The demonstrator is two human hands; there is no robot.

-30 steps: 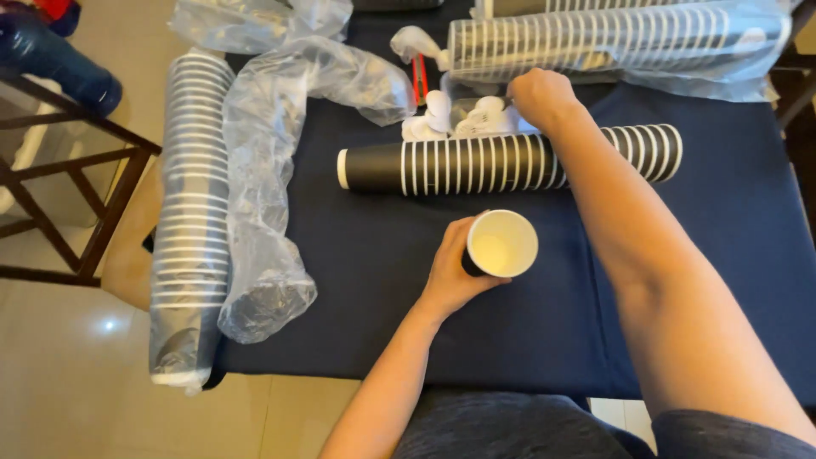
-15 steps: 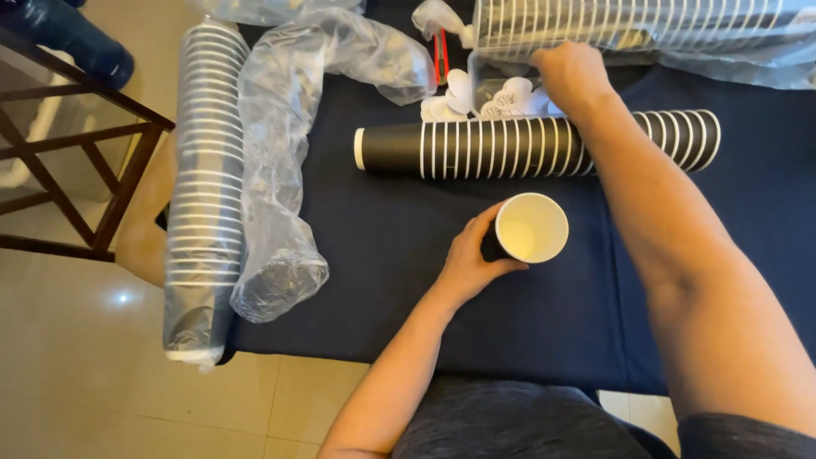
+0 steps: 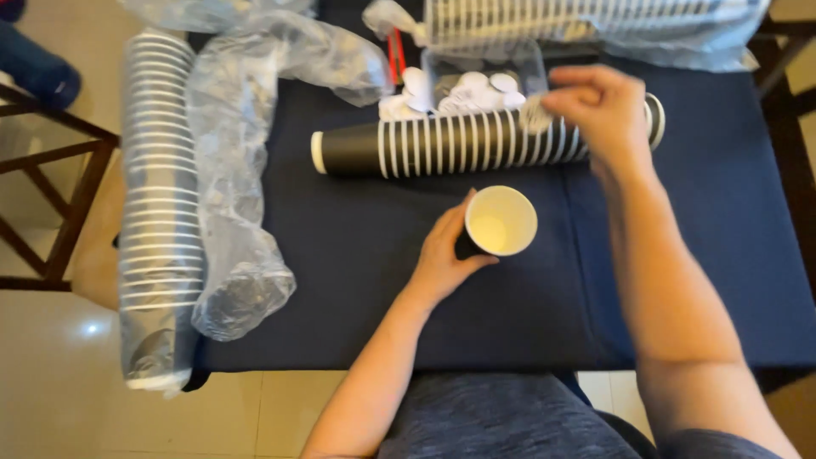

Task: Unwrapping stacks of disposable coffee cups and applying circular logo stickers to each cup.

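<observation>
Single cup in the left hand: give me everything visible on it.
The cup looks like paper: dark outside, plain cream inside, with a pale rolled rim. It is empty and stands upright on the dark blue tablecloth, mouth open to the camera. The left hand wraps its left side, fingers on the dark wall. It sits just in front of the lying cup stack, apart from it. The right hand is above the stack, not touching the cup.

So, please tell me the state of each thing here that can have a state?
Left hand: grips the paper cup.
Paper cup: upright, open, empty.
Right hand: raised, pinching a small white lid.
Bare cup stack: lying sideways, unwrapped.
Wrapped cup stack: lying in plastic.
Clear tub: open, holding white lids.
</observation>
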